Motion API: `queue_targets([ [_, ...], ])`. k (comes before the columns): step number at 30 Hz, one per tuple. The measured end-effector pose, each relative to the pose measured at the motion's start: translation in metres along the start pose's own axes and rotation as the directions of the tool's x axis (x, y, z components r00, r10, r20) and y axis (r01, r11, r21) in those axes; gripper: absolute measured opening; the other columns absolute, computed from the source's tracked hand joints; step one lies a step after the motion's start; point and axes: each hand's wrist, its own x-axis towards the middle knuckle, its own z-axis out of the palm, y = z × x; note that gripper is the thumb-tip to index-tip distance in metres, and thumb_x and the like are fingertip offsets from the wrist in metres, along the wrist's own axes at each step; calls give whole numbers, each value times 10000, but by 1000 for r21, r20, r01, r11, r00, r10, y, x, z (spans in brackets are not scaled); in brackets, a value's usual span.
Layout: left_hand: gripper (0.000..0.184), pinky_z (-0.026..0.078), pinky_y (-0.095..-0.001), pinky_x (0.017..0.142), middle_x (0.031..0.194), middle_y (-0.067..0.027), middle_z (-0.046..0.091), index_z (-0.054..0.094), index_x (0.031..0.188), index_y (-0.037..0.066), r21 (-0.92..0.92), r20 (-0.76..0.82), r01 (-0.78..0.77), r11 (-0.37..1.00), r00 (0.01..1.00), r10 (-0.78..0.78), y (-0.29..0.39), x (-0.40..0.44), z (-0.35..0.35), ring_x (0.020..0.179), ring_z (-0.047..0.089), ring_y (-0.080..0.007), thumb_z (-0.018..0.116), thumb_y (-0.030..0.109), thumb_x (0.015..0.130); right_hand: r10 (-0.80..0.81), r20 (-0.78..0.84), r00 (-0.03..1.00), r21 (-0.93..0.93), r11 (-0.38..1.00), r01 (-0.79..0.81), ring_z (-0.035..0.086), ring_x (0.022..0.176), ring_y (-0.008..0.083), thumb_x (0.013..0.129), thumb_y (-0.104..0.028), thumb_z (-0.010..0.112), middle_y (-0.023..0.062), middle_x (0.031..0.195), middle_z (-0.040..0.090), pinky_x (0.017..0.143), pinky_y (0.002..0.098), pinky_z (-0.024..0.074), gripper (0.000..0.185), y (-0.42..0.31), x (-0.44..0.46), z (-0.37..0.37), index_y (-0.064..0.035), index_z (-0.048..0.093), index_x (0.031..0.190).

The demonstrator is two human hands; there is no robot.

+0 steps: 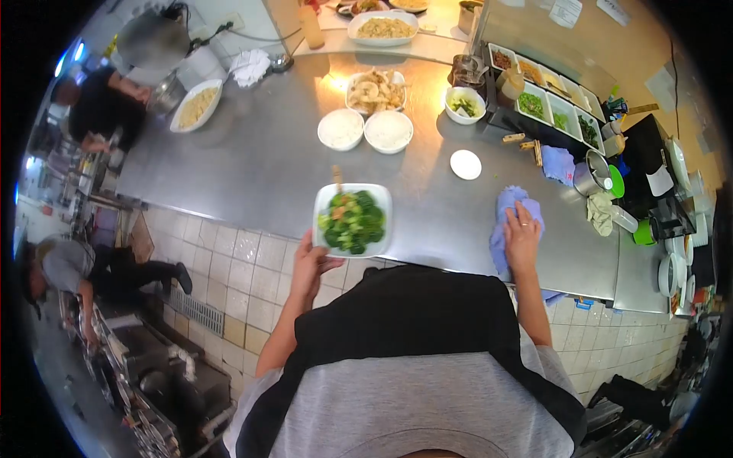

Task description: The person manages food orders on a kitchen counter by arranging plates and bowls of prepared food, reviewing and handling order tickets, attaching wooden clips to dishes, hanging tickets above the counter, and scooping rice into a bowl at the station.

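My left hand [309, 263] grips the near left corner of a white square dish [384, 200] at the counter's front edge. In the dish lies a heap of broccoli [357, 229] with small orange bits on it. A wooden clothespin [337, 177] shows just behind its far rim. Farther right, my right hand [522, 231] is on a bunched blue cloth [505, 204] on the counter, its fingers closed onto the fabric. A small white round dish [466, 164] lies between the two hands, a little farther back.
Behind the broccoli stand two rice bowls [340, 130] and a bowl of fried food [376, 90]. A soup bowl [464, 105] is at right, near topping trays [561, 114]. An oval dish of food [196, 107] sits far left. Co-workers [69, 267] are at left.
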Motion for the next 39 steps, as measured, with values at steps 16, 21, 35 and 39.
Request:
queue_targets([
  [16, 218, 552, -297, 666, 849, -80, 567, 482, 1041, 19, -269, -240, -294, 917, 943, 232, 101, 208, -187, 698, 607, -197, 519, 68, 832, 104, -32, 994, 687, 725, -54, 601, 907, 291, 882, -128, 494, 164, 1138, 570, 784, 346, 477, 277, -99, 159, 39, -36, 571, 1131],
  [21, 532, 513, -262, 600, 978, -39, 571, 351, 1359, 93, -11, 75, -63, 998, 995, 63, 95, 200, -64, 701, 616, -155, 533, 270, 891, 59, 658, 751, 751, -123, -648, 651, 658, 191, 933, -259, 407, 113, 1093, 597, 546, 271, 545, 417, -176, 197, 53, -55, 433, 1295],
  [35, 496, 497, -248, 493, 802, -103, 642, 400, 1354, 106, 234, 74, -233, 944, 972, 222, 91, 236, -56, 558, 595, -135, 408, 70, 859, -161, 684, 711, 709, -80, -700, 651, 796, 218, 813, 11, 418, 141, 1093, 583, 618, 292, 574, 471, -235, 209, 83, 2, 434, 1283],
  [39, 482, 514, -242, 517, 837, -128, 653, 418, 1333, 65, 190, -123, -235, 953, 958, 261, 103, 205, -96, 589, 626, -156, 407, 52, 851, -177, 680, 712, 699, -139, -702, 640, 727, 180, 834, -6, 431, 111, 1064, 593, 593, 291, 563, 476, -299, 233, 96, -73, 436, 1304],
])
